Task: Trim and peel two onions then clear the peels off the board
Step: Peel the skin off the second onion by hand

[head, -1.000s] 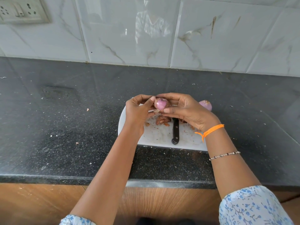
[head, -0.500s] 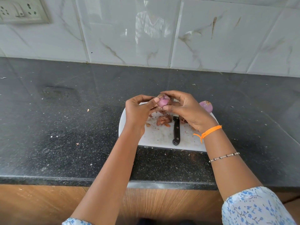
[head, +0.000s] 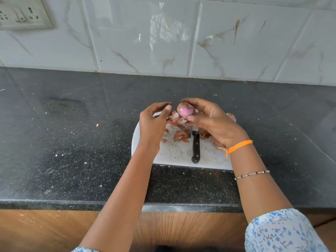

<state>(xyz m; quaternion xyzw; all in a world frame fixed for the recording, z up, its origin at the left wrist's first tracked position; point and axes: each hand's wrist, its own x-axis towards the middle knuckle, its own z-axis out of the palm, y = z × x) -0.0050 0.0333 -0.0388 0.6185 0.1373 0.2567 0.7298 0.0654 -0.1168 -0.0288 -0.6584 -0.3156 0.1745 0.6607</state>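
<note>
One onion [head: 185,111] gripped in right hand [head: 211,120]; left hand [head: 154,120] beside, apparently apart.
</note>
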